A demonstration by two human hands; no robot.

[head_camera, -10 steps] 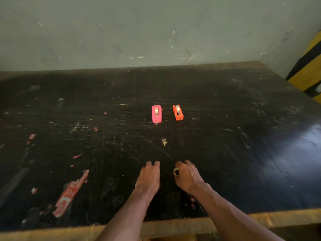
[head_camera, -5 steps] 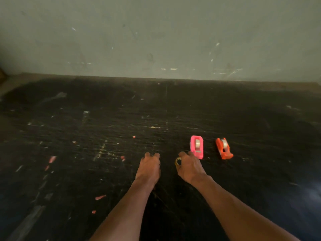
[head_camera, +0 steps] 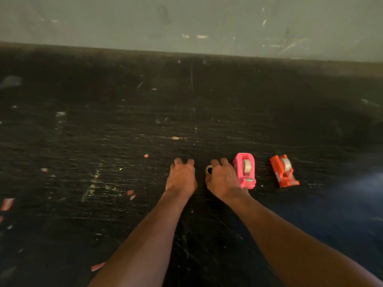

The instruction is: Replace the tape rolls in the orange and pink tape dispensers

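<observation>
The pink tape dispenser [head_camera: 244, 170] stands on the black table with a pale tape roll in it. To its right, apart from it, the orange tape dispenser [head_camera: 284, 170] also carries a roll. My right hand [head_camera: 224, 180] rests just left of the pink dispenser, almost touching it, with its fingers curled around a small loose tape roll [head_camera: 208, 169]. A short gap to the left lies my left hand [head_camera: 182, 179], knuckles up and fingers curled under. Only a pale sliver shows at its thumb side; whatever is in the palm is hidden.
The scratched black table [head_camera: 124, 131] carries scattered paper and tape scraps, red ones at the left [head_camera: 7, 204] and near my left forearm [head_camera: 97, 266]. A grey-green wall [head_camera: 186, 21] closes off the far edge.
Both hands have moved forward across the table to the dispensers, with the right still holding its roll. The view has swung left and down, so the dispensers now sit right of centre.
</observation>
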